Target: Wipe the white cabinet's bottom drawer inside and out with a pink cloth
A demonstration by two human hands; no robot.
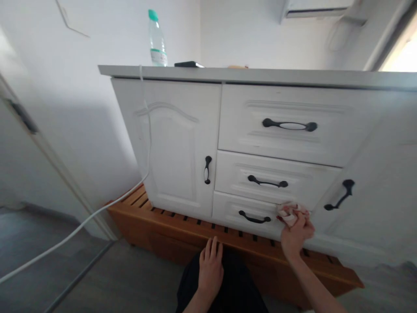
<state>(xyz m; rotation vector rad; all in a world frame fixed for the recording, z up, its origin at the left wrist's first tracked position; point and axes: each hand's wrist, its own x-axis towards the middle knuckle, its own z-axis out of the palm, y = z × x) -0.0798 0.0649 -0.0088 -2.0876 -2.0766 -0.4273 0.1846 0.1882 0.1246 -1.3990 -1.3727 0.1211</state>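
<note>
A white cabinet (182,152) with dark handles stands on a slatted wooden base (182,228). My right hand (297,234) is closed on a crumpled white and red cloth (291,213), which is pressed against the cabinet front at the right end of the bottom drawer (228,206). The bottom drawer's handle (254,217) is just left of the cloth. My left hand (211,265) lies on my dark-clothed knee by the front edge of the wooden base, fingers extended and holding nothing. All three drawers and the left door are closed.
On the cabinet top (276,76) stand a clear bottle (158,45) with a green cap and a dark flat object (187,64). A white cable (97,211) hangs from the top edge and runs down to the lower left. A door frame is at the left.
</note>
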